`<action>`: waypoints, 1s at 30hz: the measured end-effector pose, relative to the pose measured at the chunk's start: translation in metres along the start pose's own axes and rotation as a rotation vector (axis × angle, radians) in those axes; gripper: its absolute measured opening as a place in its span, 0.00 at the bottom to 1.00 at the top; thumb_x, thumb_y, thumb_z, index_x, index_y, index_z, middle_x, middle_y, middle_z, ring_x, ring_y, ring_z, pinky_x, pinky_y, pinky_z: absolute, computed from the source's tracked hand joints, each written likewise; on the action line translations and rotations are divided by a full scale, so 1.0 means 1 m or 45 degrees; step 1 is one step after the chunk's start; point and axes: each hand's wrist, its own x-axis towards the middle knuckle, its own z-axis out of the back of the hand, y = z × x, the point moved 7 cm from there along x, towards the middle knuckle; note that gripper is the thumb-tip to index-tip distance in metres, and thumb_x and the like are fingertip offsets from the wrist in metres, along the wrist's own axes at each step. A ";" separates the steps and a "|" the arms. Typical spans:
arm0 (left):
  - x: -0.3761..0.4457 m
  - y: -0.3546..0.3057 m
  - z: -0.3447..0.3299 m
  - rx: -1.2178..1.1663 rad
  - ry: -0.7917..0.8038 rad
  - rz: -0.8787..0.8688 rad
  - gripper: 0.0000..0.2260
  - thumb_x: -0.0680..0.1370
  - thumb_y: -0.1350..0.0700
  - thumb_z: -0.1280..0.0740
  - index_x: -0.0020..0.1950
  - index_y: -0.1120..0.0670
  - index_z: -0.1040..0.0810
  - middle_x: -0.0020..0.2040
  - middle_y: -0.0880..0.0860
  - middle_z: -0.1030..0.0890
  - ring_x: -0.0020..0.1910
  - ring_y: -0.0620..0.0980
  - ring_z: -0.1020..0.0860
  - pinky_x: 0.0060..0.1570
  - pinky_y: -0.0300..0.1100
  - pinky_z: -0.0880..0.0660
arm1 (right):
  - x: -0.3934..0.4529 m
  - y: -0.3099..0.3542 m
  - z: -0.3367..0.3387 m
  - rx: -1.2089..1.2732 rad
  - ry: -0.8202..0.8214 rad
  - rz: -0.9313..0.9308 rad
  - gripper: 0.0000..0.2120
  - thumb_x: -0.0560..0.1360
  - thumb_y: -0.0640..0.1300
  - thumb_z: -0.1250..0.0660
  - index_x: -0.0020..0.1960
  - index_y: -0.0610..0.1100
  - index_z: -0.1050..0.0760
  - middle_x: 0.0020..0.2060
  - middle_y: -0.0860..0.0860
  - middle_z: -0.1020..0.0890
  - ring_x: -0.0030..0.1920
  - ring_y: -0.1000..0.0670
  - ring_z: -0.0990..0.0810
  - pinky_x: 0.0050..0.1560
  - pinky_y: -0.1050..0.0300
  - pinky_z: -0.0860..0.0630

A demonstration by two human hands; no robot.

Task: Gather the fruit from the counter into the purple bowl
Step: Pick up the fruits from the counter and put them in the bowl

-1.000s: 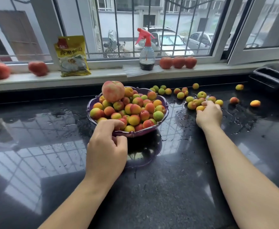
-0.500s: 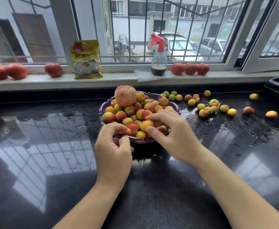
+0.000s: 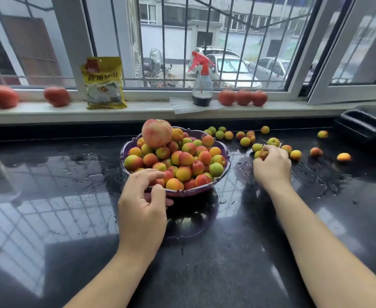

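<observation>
Glossy black wet counter (image 3: 227,263); purple bowl (image 3: 223,174) heaped with fruit at centre back; loose small fruit (image 3: 295,154) scattered right of bowl; black tray (image 3: 364,123) far right.

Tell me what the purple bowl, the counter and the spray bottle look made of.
Purple bowl: likely plastic, glossy, with a moulded scalloped rim.
Counter: probably polished black stone, mirror-like; it reflects the window bars.
Spray bottle: clear plastic body, it seems, with a red trigger.

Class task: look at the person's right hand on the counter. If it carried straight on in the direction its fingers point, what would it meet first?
The right hand points away toward the window; first, probably, comes the yellow-green fruit just beyond its fingertips.
</observation>
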 end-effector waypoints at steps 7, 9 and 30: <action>0.004 0.002 0.001 0.055 -0.030 -0.057 0.14 0.83 0.62 0.33 0.45 0.42 0.20 0.55 0.44 0.23 0.43 0.54 0.15 0.37 0.40 0.17 | 0.032 -0.010 -0.030 -0.354 0.067 -0.044 0.17 0.78 0.45 0.39 0.67 0.48 0.27 0.67 0.41 0.36 0.64 0.35 0.31 0.65 0.42 0.31; 0.005 0.003 0.001 0.047 -0.038 -0.037 0.11 0.82 0.59 0.33 0.44 0.44 0.20 0.54 0.42 0.24 0.42 0.53 0.15 0.37 0.44 0.16 | 0.034 -0.015 -0.034 -0.387 0.000 -0.008 0.14 0.79 0.45 0.38 0.63 0.45 0.25 0.65 0.39 0.34 0.62 0.34 0.29 0.65 0.43 0.31; 0.005 0.007 0.004 0.063 -0.059 0.063 0.06 0.77 0.51 0.36 0.41 0.45 0.21 0.49 0.39 0.28 0.46 0.55 0.19 0.44 0.57 0.19 | -0.115 0.154 -0.012 0.285 0.940 1.022 0.06 0.75 0.46 0.27 0.52 0.51 0.21 0.45 0.58 0.20 0.45 0.57 0.22 0.47 0.67 0.28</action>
